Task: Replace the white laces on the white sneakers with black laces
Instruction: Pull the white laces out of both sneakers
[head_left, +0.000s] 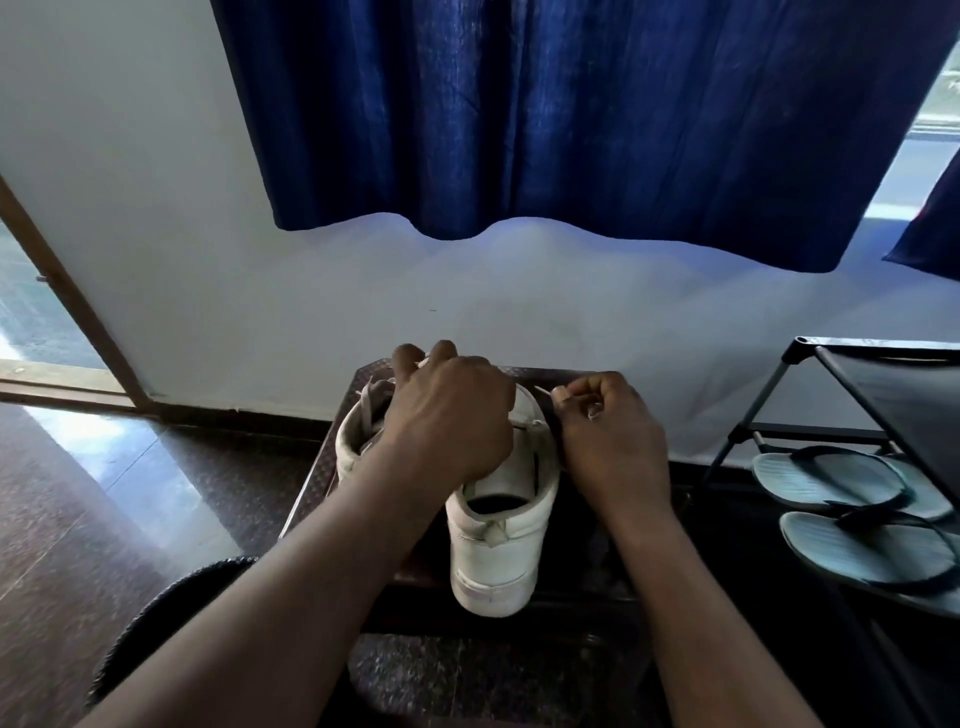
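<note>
- Right hand pinches a thin white lace beside the near sneaker, fingers curled tight.
- Left hand curls over that sneaker's upper and holds it steady.
- Both shoes stand on a dark stool; the far sneaker, behind-left, is laced white.
- Step, by my reading: unlacing. The next move calls for drawing the lace free, eyelet by eyelet.
- Black laces not in sight; a shoe rack with sandals stands to the right.

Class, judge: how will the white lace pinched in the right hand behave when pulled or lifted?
Probably floppy: the white lace is a thin strand, straight only where pulled between the sneaker and the right hand. Likely light, since a fingertip pinch holds it. It may drag when pulled; the left hand grips the sneaker.
</note>
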